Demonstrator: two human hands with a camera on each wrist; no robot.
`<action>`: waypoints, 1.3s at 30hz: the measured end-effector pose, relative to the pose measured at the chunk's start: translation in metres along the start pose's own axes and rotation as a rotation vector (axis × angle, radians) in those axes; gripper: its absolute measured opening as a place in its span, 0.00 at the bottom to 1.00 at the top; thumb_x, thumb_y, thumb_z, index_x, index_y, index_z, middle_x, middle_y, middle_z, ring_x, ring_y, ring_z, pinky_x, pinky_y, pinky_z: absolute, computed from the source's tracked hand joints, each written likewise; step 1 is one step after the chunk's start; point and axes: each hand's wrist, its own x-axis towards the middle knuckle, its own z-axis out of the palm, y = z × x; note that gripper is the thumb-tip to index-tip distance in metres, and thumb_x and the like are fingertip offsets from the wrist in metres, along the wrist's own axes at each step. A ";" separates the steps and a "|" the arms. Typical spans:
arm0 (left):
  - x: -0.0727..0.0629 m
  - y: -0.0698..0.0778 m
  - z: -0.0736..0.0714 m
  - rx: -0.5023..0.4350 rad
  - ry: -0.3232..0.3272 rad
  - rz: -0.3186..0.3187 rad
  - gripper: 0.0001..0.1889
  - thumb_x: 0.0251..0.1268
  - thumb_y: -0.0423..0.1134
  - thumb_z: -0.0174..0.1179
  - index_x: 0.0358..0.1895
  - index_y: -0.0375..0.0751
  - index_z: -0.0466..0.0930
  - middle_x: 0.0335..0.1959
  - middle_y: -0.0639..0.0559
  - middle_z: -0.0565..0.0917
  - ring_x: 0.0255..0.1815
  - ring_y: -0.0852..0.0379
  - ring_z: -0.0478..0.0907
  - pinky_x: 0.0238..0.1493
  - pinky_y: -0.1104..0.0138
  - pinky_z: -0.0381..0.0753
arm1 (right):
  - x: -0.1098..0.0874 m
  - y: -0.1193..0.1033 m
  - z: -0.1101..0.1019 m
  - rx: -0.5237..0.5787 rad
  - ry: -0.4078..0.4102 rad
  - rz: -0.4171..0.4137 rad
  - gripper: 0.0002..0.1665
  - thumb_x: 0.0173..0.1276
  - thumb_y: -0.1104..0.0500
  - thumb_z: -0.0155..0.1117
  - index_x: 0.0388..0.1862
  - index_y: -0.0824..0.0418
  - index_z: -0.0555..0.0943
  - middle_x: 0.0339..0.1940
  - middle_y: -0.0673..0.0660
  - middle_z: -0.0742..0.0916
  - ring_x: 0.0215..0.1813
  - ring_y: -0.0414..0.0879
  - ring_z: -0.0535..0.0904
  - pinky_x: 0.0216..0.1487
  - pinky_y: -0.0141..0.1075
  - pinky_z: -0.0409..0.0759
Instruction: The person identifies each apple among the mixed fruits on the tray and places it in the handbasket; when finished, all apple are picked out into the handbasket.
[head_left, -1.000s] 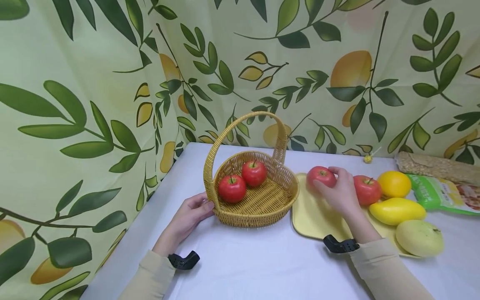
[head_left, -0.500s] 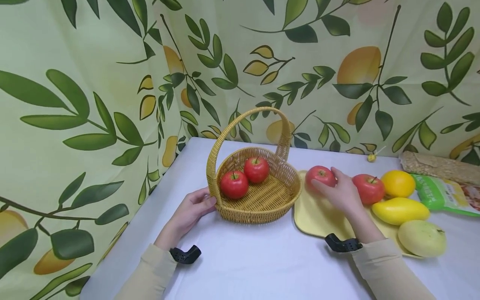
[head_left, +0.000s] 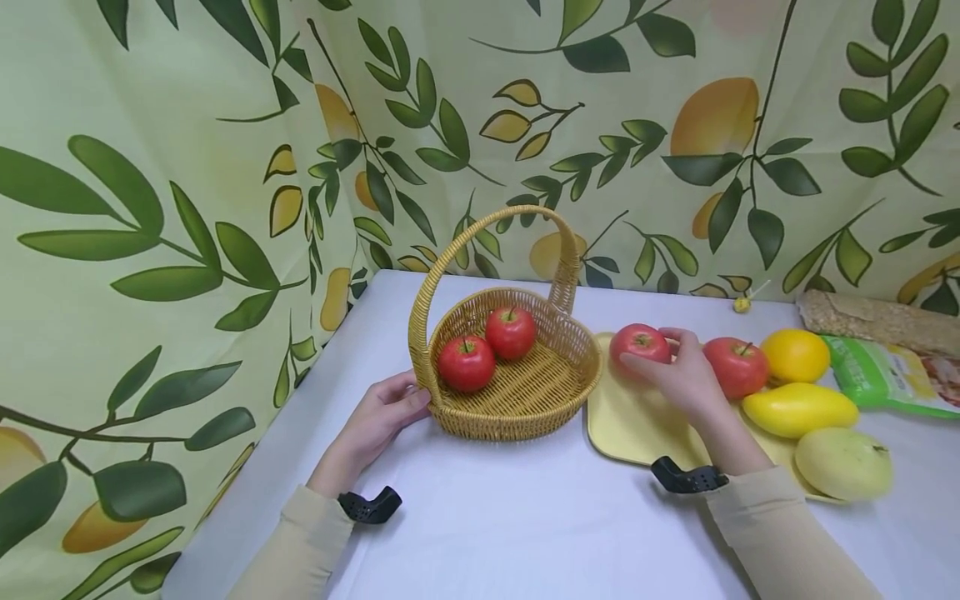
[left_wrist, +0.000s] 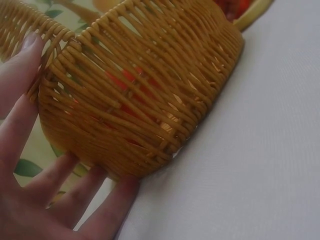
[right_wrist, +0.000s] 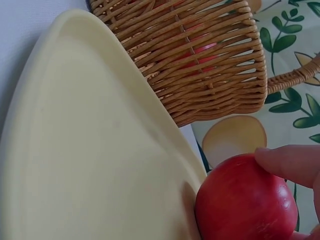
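Observation:
A wicker basket (head_left: 525, 396) with a tall arched handle stands on the white-covered table, holding two red apples (head_left: 467, 363). My left hand (head_left: 382, 417) grips its left side where the handle meets the rim. In the left wrist view the thumb lies on the weave (left_wrist: 140, 90), with the other fingers spread along the side and lower edge. At the far left end of a pale yellow tray (head_left: 637, 433), my right hand (head_left: 686, 375) holds another red apple (head_left: 637, 343) between thumb and fingers. The right wrist view shows this apple (right_wrist: 245, 205) beside the tray's rim.
On the tray's right lie a red apple (head_left: 737, 367), a yellow mango (head_left: 801, 410), an orange (head_left: 795, 356) and a pale green round fruit (head_left: 843, 463). Behind them are a green food packet (head_left: 877, 375) and a bag of grain-like food (head_left: 877, 321). Leaf-printed cloth (head_left: 630, 167) hangs behind.
The head view has shifted slightly. Both hands keep their places, the left at the basket and the right on the apple at the tray.

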 end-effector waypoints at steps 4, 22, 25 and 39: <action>0.000 0.000 -0.001 0.010 0.005 0.003 0.26 0.74 0.33 0.62 0.66 0.17 0.68 0.70 0.29 0.70 0.59 0.52 0.81 0.60 0.58 0.82 | 0.000 -0.002 -0.001 -0.019 -0.012 -0.002 0.75 0.57 0.24 0.69 0.85 0.62 0.41 0.80 0.74 0.57 0.75 0.72 0.57 0.65 0.71 0.69; -0.005 0.001 0.000 -0.015 0.017 -0.008 0.27 0.74 0.33 0.62 0.67 0.16 0.67 0.69 0.26 0.69 0.59 0.52 0.81 0.62 0.56 0.81 | -0.005 -0.002 -0.005 -0.065 -0.082 -0.017 0.76 0.57 0.18 0.61 0.84 0.65 0.43 0.80 0.75 0.57 0.76 0.73 0.55 0.68 0.73 0.63; -0.006 -0.001 0.000 -0.001 0.007 -0.010 0.27 0.75 0.34 0.62 0.67 0.17 0.67 0.69 0.27 0.70 0.59 0.51 0.81 0.62 0.56 0.81 | -0.006 0.000 -0.006 -0.068 -0.097 0.005 0.77 0.57 0.17 0.61 0.85 0.64 0.42 0.80 0.74 0.56 0.76 0.73 0.54 0.66 0.73 0.65; -0.004 0.001 0.001 -0.004 -0.009 0.002 0.26 0.75 0.33 0.61 0.66 0.16 0.68 0.70 0.29 0.70 0.62 0.48 0.79 0.63 0.55 0.80 | -0.012 -0.005 -0.019 0.131 -0.216 -0.021 0.70 0.66 0.30 0.66 0.82 0.74 0.42 0.79 0.76 0.58 0.74 0.68 0.62 0.72 0.61 0.68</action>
